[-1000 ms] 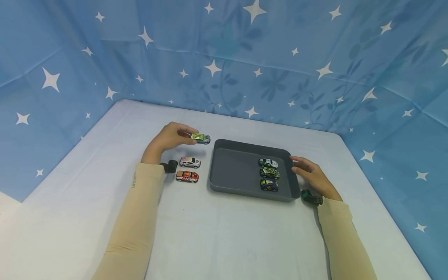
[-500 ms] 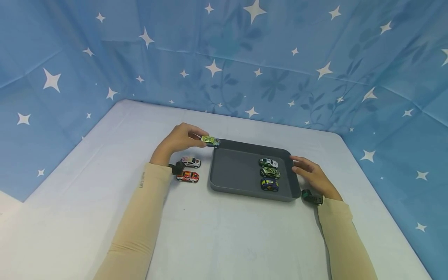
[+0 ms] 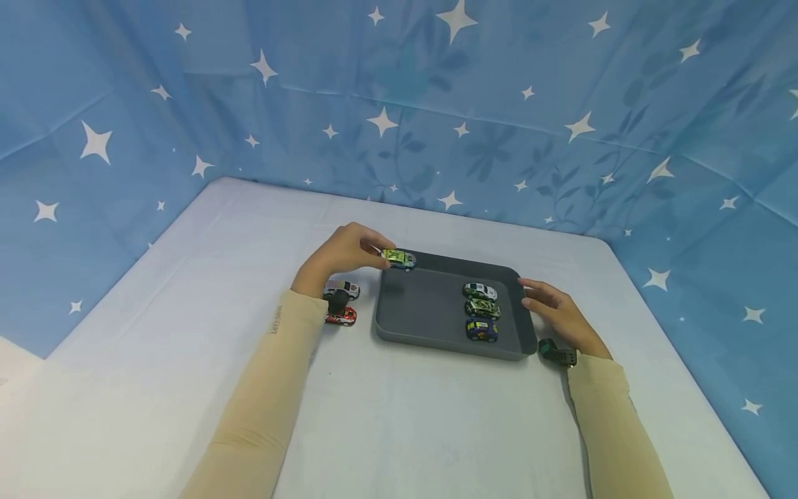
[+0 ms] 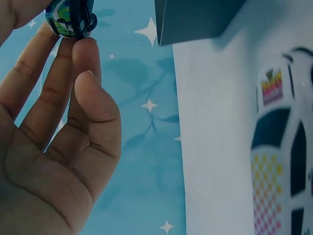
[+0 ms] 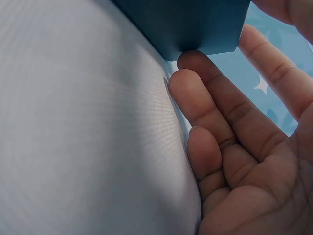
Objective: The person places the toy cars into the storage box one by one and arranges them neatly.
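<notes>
My left hand (image 3: 349, 249) pinches a green-patterned toy car (image 3: 399, 260) between thumb and fingers, over the back left corner of the grey tray (image 3: 418, 308). The left wrist view shows one end of this car at the top. Inside the tray, on the right, sit a white-and-green toy car (image 3: 480, 291), a green camouflage one (image 3: 482, 308) and a dark blue one (image 3: 482, 330). My right hand (image 3: 557, 315) rests with relaxed fingers at the tray's right wall; the right wrist view shows fingertips (image 5: 193, 58) against its outside.
Left of the tray, a white toy car with a checked roof (image 3: 345, 286) and a red toy car (image 3: 343, 317) stand on the white tablecloth (image 3: 399, 416), partly hidden by the left wrist camera. A blue curtain with stars (image 3: 399, 90) hangs behind the table.
My left hand has carried the green car rightward, from beside the tray to over its back left corner. My right hand and the other cars have stayed in place.
</notes>
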A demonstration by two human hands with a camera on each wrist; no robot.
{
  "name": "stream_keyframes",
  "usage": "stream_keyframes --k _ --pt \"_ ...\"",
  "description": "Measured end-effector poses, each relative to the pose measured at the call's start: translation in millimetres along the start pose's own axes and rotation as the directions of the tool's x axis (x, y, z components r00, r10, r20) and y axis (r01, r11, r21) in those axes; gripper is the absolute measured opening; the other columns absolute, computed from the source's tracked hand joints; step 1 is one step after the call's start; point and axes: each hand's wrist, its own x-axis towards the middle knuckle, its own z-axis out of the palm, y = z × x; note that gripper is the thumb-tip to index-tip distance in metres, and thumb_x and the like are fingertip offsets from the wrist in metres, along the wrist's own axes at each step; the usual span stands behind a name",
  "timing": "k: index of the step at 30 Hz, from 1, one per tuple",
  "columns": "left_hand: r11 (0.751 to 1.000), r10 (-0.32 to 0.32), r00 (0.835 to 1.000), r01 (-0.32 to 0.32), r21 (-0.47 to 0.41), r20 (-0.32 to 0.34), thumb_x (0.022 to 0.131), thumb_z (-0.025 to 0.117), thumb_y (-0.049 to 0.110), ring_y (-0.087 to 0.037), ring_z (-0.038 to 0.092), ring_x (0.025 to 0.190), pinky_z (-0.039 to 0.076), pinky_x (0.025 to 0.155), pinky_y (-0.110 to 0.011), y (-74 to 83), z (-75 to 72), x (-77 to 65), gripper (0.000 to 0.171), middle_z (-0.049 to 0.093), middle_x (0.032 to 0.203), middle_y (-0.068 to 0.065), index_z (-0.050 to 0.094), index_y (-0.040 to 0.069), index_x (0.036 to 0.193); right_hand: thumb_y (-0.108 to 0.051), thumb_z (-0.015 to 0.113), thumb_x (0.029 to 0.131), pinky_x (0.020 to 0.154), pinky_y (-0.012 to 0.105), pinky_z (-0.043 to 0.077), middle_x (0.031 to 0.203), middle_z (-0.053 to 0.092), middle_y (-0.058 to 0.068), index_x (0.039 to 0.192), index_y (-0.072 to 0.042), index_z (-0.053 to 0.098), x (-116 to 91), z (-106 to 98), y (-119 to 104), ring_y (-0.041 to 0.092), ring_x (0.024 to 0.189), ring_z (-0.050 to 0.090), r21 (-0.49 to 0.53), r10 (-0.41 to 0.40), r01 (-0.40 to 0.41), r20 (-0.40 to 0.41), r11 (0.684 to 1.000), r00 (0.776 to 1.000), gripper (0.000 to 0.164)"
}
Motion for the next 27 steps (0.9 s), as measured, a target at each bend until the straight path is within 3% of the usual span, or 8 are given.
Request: stream_keyframes --k 16,27 --pt "0.999 0.022 1.000 -0.023 0.028 0.019 0.094 0.085 0.010 -0.026 0.073 0.109 0.057 0.102 -0.044 9.4 21.5 21.0 0.038 0.079 0.122 -0.010 0.079 0.007 0.131 -0.025 0.063 0.112 0.120 0.075 0.031 0.166 0.040 0.032 0.165 0.000 0.040 -1 1 1 0.053 0.151 0.038 0.001 0.004 -0.003 -0.004 1.000 1.000 0.062" --pt "0.999 0.034 0.999 -0.035 0.008 0.029 0.094 0.086 0.009 -0.027 0.072 0.121 0.059 0.102 -0.041 19.0 32.6 29.8 0.039 0.076 0.132 -0.009 0.078 0.007 0.132 -0.025 0.061 0.113 0.121 0.073 0.031 0.164 0.041 0.034 0.163 0.002 0.042 3 3 2 0.054 0.149 0.040 0.008 0.000 0.000 -0.015 1.000 1.000 0.060"
